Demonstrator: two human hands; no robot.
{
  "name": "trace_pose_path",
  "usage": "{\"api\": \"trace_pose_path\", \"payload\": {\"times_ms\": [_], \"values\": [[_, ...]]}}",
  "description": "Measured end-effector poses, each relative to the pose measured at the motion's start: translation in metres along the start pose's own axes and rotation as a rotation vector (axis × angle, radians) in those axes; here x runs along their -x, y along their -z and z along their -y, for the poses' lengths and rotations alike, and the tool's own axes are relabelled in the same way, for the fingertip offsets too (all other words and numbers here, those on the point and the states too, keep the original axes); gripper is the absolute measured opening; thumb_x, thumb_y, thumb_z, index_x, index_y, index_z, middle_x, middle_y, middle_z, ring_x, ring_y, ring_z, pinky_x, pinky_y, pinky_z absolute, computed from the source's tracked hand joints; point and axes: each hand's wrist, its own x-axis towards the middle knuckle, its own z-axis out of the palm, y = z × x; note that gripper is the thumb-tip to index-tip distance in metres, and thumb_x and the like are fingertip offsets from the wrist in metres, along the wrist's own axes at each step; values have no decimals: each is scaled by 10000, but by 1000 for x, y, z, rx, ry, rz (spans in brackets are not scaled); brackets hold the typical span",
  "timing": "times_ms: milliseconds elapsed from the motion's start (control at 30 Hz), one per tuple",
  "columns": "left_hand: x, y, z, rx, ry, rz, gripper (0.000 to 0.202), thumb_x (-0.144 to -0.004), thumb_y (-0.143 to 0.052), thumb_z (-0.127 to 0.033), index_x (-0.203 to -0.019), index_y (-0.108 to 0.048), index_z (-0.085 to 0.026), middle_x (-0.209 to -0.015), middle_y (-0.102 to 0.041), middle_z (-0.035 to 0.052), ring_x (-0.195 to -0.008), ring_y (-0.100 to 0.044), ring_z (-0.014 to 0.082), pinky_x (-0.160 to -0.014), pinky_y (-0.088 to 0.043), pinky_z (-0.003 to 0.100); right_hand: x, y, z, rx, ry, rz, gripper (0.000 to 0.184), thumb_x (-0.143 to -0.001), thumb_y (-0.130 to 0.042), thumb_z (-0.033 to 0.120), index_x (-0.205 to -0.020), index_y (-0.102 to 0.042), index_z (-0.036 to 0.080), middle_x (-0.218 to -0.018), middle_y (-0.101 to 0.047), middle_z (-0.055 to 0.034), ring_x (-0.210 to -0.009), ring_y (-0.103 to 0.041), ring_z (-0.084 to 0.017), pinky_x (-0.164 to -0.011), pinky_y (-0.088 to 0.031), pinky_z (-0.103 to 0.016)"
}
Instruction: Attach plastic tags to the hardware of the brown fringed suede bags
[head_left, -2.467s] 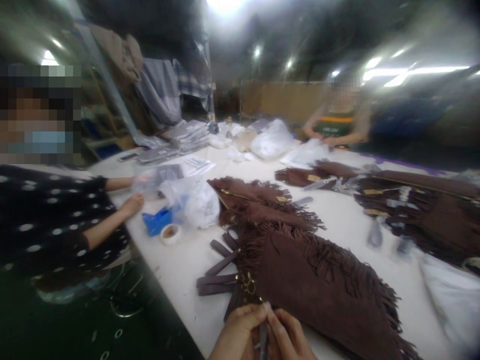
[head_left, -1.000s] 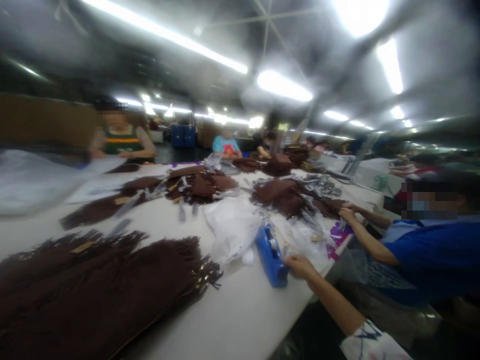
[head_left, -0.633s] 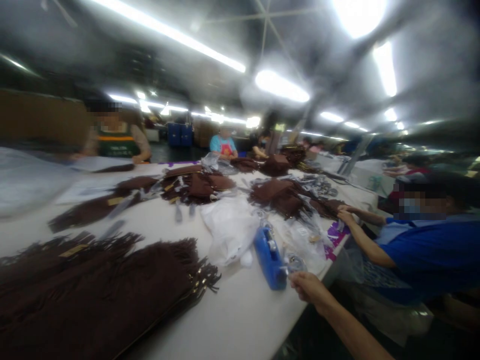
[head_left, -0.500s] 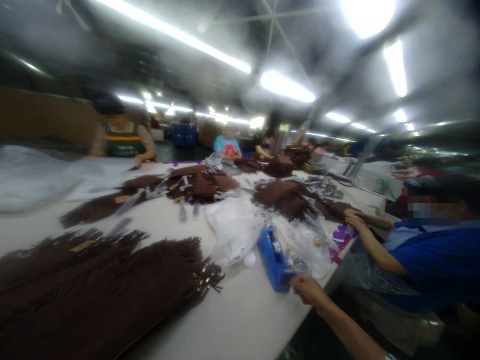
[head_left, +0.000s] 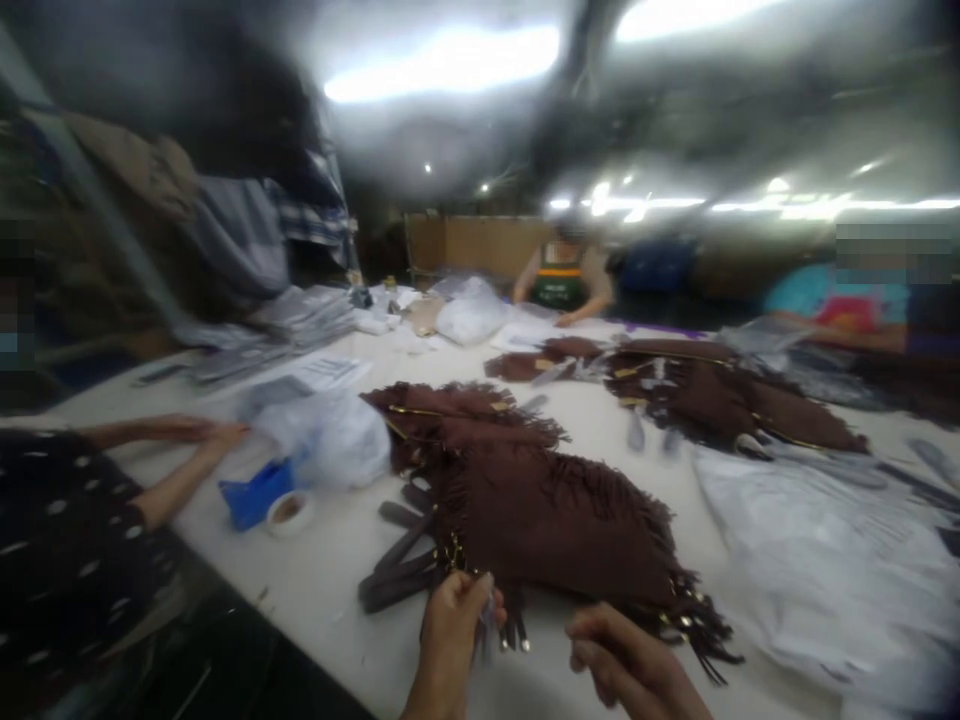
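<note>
At the near side of the table, a dark brown fringed bag [head_left: 555, 520] lies flat, with gold-coloured metal fittings on its corners. My left hand [head_left: 450, 630] pinches a thin, pale, see-through strip [head_left: 486, 635] at the bag's near left corner; blur hides exactly what it is. Close by lie the bag's dark straps [head_left: 397, 575], some looped to the left. My right hand [head_left: 634, 660] is in front of the bag's near edge, fingers curled and apart, with nothing visible in them. Behind this bag lies another brown fringed bag [head_left: 457, 415] with a gold zip.
A blue tape dispenser [head_left: 255, 492] and a tape roll [head_left: 291, 512] stand left, beside a co-worker's arms [head_left: 180, 460]. White plastic bags [head_left: 840, 570] lie right. More brown bags [head_left: 720, 400] and a person in a green apron [head_left: 559, 285] are farther back.
The view has swung left. My right hand, earlier at a blue tape dispenser on the right, is now by the brown bag. My left hand has come into view, pinching the strip.
</note>
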Motion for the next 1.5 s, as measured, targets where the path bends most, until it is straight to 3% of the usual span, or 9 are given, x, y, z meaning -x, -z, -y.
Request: {"api": "trace_pose_path", "payload": {"times_ms": [133, 267, 467, 767, 967, 1133, 1300, 1500], "values": [[-2, 5, 3, 30, -54, 76, 478, -554, -815, -564, -650, -590, -153, -573, -679, 46, -428, -560, 126, -446, -401, 220, -49, -32, 32, 78, 126, 165, 215, -906, -504, 338, -819, -648, 204, -685, -578, 27, -590, -487, -112, -550, -402, -213], [-3, 12, 4, 32, -67, 138, 453, -611, -786, -560, -667, -594, -154, -521, -650, 38, -445, -550, 136, -476, -374, 227, -65, -49, 37, 168, 179, 221, 204, -921, -458, 229, -788, -610, 204, -690, -587, 38, -620, -515, -109, -586, -382, -205], [0, 13, 4, 104, -48, 174, 433, -646, -771, -553, -658, -599, -155, -538, -625, 25, -480, -537, 141, -502, -391, 242, -70, -53, 40, 338, 204, 287, 236, -846, -438, 74, -835, -621, 223, -743, -613, 36, -674, -575, -114, -637, -383, -204], [-5, 17, 16, 95, -21, 161, 496, -661, -730, -620, -700, -631, -135, -540, -625, 41, -460, -510, 131, -491, -362, 245, -77, -63, 43, 785, 197, 280, 217, -905, -418, 152, -795, -585, 235, -735, -591, 29, -644, -584, -123, -588, -328, -217], [-4, 24, 20, 59, -112, 199, 406, -733, -717, -531, -769, -680, -128, -660, -654, 48, -609, -562, 151, -600, -409, 252, -82, -64, 50, 873, 144, 310, 253, -856, -409, 94, -804, -596, 256, -753, -629, 34, -666, -613, -120, -572, -303, -219], [-1, 24, 21, 152, -62, 224, 405, -624, -826, -461, -820, -699, -130, -722, -696, 73, -667, -594, 174, -641, -430, 259, -86, -66, 55, 963, 110, 330, 269, -808, -430, 69, -818, -611, 267, -763, -659, 27, -679, -631, -137, -562, -279, -241], [-7, 19, 26, 121, -36, 150, 436, -591, -829, -523, -692, -669, -130, -626, -657, 56, -587, -559, 157, -582, -412, 254, -90, -72, 60, 1070, 82, 384, 285, -814, -434, 51, -863, -620, 261, -807, -681, 0, -683, -657, -156, -535, -257, -251], [-6, 17, 20, 166, -11, 99, 467, -575, -825, -561, -628, -646, -133, -593, -623, 39, -574, -527, 140, -582, -389, 245, -92, -74, 61, 1213, 188, 413, 354, -780, -433, -9, -895, -607, 277, -809, -687, 0, -671, -682, -181, -503, -216, -276]]}}
